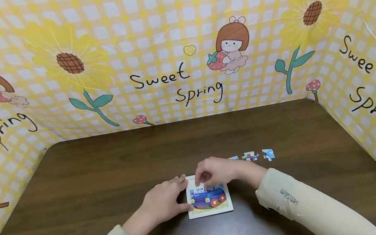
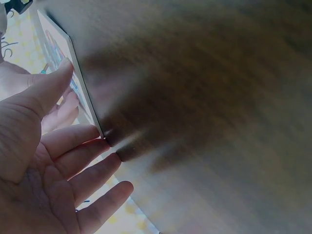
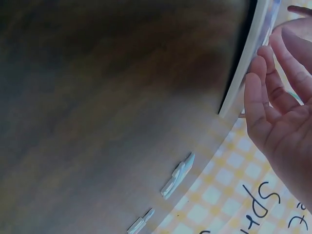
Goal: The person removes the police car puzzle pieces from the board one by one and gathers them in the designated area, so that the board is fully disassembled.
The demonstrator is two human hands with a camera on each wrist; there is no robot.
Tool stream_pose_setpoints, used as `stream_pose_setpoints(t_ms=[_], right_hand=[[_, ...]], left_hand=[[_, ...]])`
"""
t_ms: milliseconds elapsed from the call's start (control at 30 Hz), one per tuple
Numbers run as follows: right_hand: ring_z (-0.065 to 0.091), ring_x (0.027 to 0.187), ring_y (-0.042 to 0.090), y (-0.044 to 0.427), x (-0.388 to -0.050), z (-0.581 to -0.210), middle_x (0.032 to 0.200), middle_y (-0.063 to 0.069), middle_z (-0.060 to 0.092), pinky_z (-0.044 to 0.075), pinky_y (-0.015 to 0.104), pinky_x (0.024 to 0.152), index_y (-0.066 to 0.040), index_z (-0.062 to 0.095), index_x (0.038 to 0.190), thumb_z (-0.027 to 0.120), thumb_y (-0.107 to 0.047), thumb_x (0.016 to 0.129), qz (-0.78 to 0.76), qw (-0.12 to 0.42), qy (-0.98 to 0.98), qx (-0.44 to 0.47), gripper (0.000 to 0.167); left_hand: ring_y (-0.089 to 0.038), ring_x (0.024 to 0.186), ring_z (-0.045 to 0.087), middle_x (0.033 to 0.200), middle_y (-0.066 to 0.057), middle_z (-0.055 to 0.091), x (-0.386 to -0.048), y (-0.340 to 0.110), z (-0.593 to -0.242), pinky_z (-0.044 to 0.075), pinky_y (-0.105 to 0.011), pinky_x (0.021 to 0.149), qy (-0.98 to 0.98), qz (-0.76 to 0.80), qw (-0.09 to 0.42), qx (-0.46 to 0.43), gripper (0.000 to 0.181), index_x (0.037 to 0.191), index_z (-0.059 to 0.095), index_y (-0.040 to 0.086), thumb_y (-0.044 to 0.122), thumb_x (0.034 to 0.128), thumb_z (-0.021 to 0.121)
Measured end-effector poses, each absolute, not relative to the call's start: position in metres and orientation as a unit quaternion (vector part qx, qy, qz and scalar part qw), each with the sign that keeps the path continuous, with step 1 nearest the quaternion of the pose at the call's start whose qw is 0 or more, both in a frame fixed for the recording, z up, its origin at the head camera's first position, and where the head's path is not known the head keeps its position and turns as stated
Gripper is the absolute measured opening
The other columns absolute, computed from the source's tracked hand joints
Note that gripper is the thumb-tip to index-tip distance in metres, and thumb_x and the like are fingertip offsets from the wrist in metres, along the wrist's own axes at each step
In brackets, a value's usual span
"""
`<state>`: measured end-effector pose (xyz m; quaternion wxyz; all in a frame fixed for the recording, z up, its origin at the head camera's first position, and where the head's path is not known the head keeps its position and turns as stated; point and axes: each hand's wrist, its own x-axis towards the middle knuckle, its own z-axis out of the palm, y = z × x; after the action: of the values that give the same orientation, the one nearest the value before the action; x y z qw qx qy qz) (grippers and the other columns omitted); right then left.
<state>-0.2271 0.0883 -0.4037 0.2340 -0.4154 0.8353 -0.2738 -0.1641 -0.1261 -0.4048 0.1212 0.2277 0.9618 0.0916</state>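
A square jigsaw puzzle in a white frame (image 1: 211, 213) lies on the table, with a blue cartoon car with red wheels in its lower part. My left hand (image 1: 163, 201) rests along the frame's left side. In the left wrist view its thumb (image 2: 56, 85) lies over the rim and its fairly straight fingers reach the edge. Above the puzzle, my right hand (image 1: 216, 170) pinches a small puzzle piece with eyes (image 1: 200, 189) between thumb and index finger at the car's top. The right wrist view hides that piece behind the curled fingers (image 3: 275, 92).
Several loose puzzle pieces (image 1: 250, 156) lie on the brown table (image 1: 112, 160) right of and beyond the frame, one partly behind the right wrist. A yellow checked cloth (image 1: 157, 26) with flowers and lettering hangs around the table's back and sides.
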Motion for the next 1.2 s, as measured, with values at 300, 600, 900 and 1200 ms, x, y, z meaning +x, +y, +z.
stream_pose_setpoints(t_ms=[300,600,900,1200], right_hand=[[0.054,0.084,0.009,0.083,-0.223,-0.409,0.096,0.002,0.06,0.047,0.017,0.079,-0.008,0.072,0.102,0.073,-0.005,0.089,-0.249,0.236,0.846,-0.409,0.014],[0.056,0.087,0.012,0.08,-0.219,-0.409,0.096,0.002,0.06,0.047,0.018,0.079,-0.008,0.068,0.101,0.074,-0.001,0.086,-0.23,0.221,0.853,-0.413,0.017],[0.054,0.086,0.012,0.08,-0.216,-0.405,0.097,0.002,0.059,0.046,0.018,0.079,-0.008,0.067,0.1,0.074,-0.001,0.086,-0.238,0.223,0.853,-0.407,0.017],[0.051,0.076,0.005,0.082,-0.219,-0.407,0.086,0.002,0.062,0.046,0.016,0.072,-0.004,0.069,0.096,0.071,-0.003,0.09,-0.306,0.232,0.832,-0.401,0.007]], left_hand=[[-0.029,0.136,0.053,0.149,-0.009,0.052,-0.164,-0.126,-0.404,0.05,-0.05,0.102,0.962,0.091,0.121,0.229,0.075,0.141,0.057,0.009,0.048,0.0809,0.079],[-0.029,0.136,0.052,0.149,-0.009,0.052,-0.164,-0.126,-0.404,0.05,-0.05,0.102,0.962,0.091,0.119,0.229,0.075,0.141,0.057,0.008,0.047,0.0808,0.079],[-0.028,0.136,0.053,0.149,-0.008,0.053,-0.164,-0.125,-0.404,0.051,-0.049,0.101,0.963,0.085,0.12,0.227,0.075,0.14,0.057,0.009,0.048,0.0805,0.079],[-0.028,0.136,0.052,0.149,-0.008,0.052,-0.164,-0.125,-0.404,0.051,-0.05,0.101,0.963,0.087,0.123,0.224,0.075,0.141,0.057,0.009,0.048,0.0806,0.079]])
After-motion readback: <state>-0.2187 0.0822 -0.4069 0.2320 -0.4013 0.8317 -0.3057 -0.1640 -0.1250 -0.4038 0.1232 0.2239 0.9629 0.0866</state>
